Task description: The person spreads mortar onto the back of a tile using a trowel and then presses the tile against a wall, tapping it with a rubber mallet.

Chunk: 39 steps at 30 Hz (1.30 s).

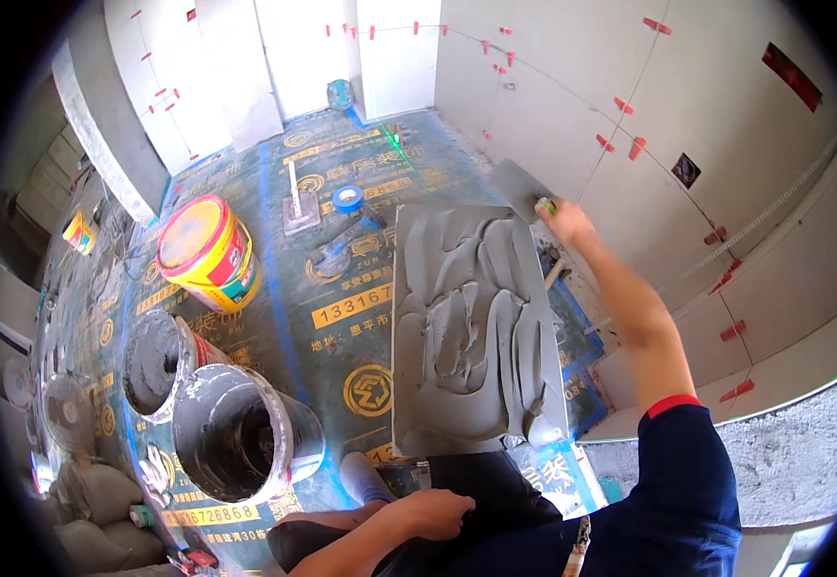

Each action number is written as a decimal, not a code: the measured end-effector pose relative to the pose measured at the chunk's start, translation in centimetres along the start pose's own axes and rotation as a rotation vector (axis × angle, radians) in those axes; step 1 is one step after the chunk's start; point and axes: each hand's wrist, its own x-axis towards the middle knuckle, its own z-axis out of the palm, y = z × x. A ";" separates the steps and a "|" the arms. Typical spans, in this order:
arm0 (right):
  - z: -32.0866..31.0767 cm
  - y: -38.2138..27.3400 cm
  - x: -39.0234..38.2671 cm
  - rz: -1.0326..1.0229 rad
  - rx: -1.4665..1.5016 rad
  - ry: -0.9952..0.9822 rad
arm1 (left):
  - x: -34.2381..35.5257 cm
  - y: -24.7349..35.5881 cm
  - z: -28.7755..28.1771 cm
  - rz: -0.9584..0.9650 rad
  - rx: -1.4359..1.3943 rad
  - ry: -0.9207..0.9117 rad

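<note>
Two open buckets (307,438), grey mortar (205,428) inside

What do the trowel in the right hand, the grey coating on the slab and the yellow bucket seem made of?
Trowel: probably dull metal; thin, flat, grey.
Grey coating: likely wet cement mortar, satiny; soft ridges hold stroke marks.
Yellow bucket: apparently smooth plastic; rounded rim, bright printed wall.

At the middle, over the floor sheet (327,361), a slab (563,423) carries spread mortar (471,322). The right hand (570,223) holds a trowel (516,188) by the slab's far right corner — beside the right wall (563,96). The left hand (441,514) is at the near side. Leftward stand two open buckets (305,438), a lidded bucket (226,274) beyond them — and a tape roll (343,206) lies between lidded bucket and slab.
</note>
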 end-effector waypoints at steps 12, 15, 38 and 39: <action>-4.1 -13.3 -7.6 -0.277 0.701 -0.628 | -0.9 1.2 -0.9 0.004 0.041 0.124; -5.1 -17.2 -12.7 -0.303 0.801 -0.782 | -0.4 1.3 -1.0 -0.018 0.038 0.103; 6.7 -25.9 -25.5 -1.081 0.330 -0.871 | -0.6 1.0 -1.8 0.038 -0.108 0.097; 6.5 -24.7 -24.7 -1.154 0.352 -0.800 | -0.9 0.9 -1.8 0.040 -0.114 0.105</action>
